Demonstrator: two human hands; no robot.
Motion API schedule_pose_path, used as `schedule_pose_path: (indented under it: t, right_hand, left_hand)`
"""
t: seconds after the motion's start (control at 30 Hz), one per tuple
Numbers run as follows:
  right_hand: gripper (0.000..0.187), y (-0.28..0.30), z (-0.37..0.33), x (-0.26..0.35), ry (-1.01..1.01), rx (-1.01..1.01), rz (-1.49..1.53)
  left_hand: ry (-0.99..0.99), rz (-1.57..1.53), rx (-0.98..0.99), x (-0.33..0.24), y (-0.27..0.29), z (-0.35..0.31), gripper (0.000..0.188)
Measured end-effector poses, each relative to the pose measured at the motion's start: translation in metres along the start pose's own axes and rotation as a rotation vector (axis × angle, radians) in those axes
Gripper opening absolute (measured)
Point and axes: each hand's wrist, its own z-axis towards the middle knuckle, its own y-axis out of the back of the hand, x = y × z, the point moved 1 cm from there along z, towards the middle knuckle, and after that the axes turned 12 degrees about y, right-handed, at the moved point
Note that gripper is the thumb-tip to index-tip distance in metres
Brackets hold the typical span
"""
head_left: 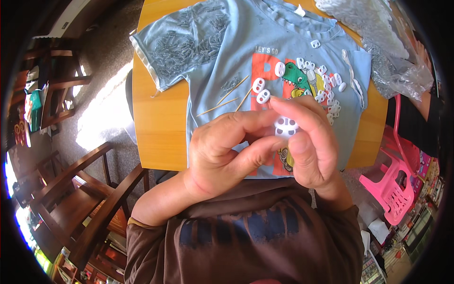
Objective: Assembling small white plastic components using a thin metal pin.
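Above the near edge of the table, my left hand (222, 146) and my right hand (314, 142) meet around a white plastic two-hole cord lock (286, 127). Thumbs and forefingers of both hands pinch it. Just beyond my fingertips lie loose white cord-lock pieces (263, 97) on a light blue T-shirt (213, 102). More white pieces (333, 102) are heaped to the right over its dinosaur print. Several wooden toothpicks (227, 102) rest left of them, near a small group of metal springs (231, 84). Many more springs (194, 42) cover the shirt's left sleeve.
The shirt is spread on a yellow wooden table (158, 146). Clear plastic bags (392, 52) of white pieces and springs sit at the far right, beside another person's arm (423, 109). A pink plastic chair (395, 184) stands right; dark wooden chairs (90, 189) stand left.
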Motion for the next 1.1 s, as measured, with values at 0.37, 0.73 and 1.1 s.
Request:
schedule_pose_path:
  t: [0.37,0.73,1.1]
  right_hand:
    - [0.034,-0.009,-0.005,0.001,0.047,-0.087,0.043]
    - [0.028,-0.02,-0.01,0.007,0.059,-0.174,0.051]
    - [0.025,-0.028,-0.012,0.007,0.157,-0.256,0.052]
  left_hand:
    - [0.025,-0.13,-0.027,0.008,-0.008,-0.013,0.027]
    - [-0.02,-0.062,-0.094,0.01,-0.013,-0.024,0.022]
    - [-0.116,-0.079,-0.055,0.009,-0.013,-0.028,0.016]
